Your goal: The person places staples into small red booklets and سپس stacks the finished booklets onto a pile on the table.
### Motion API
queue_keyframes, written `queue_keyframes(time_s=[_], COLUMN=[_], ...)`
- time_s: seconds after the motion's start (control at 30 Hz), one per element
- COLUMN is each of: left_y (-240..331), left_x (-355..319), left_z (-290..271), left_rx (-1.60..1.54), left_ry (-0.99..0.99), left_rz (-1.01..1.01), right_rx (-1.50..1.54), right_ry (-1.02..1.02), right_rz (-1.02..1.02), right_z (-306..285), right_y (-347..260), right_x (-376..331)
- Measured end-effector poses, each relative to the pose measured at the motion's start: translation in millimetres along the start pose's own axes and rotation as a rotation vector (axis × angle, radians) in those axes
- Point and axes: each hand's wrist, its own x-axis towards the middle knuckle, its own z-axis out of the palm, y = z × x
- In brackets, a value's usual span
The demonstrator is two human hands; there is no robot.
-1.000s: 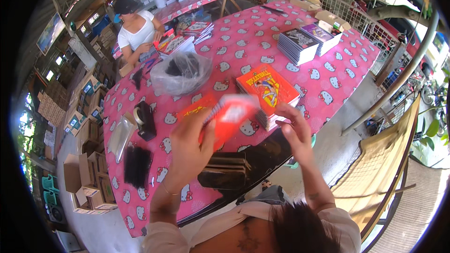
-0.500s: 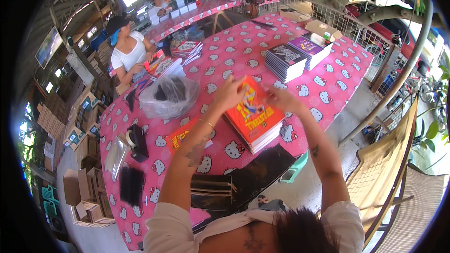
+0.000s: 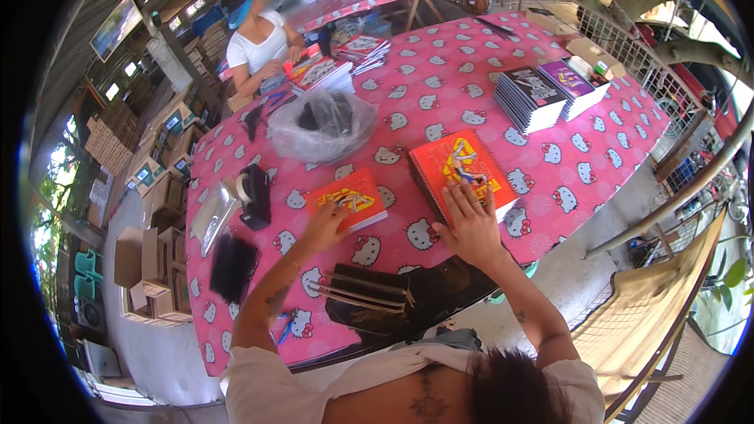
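Observation:
A stack of red spiral notebooks (image 3: 455,159) with yellow cover art lies before me on the pink patterned table. My right hand (image 3: 473,221) rests flat on its top cover, near the front edge, fingers stretched out. To the left is a smaller stack of red notebooks (image 3: 357,195) with a similar cover. Over its front left corner reaches my left hand (image 3: 327,226), its fingers apart and touching the cover; I see no grip around the stack.
Beyond the left stack sits a clear plastic bag (image 3: 322,129). A black tape dispenser (image 3: 254,196) and a bundle of black strips (image 3: 233,268) lie left. Black and purple notebook stacks (image 3: 528,100) stand far right. A co-worker (image 3: 259,43) handles books across the table.
My left hand has left the big stack and come down on the smaller one. My right hand now lies flat on the top cover. The view has shifted.

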Motion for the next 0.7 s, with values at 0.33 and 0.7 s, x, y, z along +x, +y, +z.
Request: queue_keyframes(time_s=[0.33,0.7], left_y=[64,140], left_x=[14,-23], left_z=[-127,-170], left_rx=[0.042,-0.131], left_ry=[0.157,-0.112], left_rz=[-0.138,0.398], right_rx=[0.773,1.353], right_ry=[0.126,0.06], right_rz=[0.156,0.609], right_z=[27,66], right_y=[-101,-168], right_x=[-25,-130])
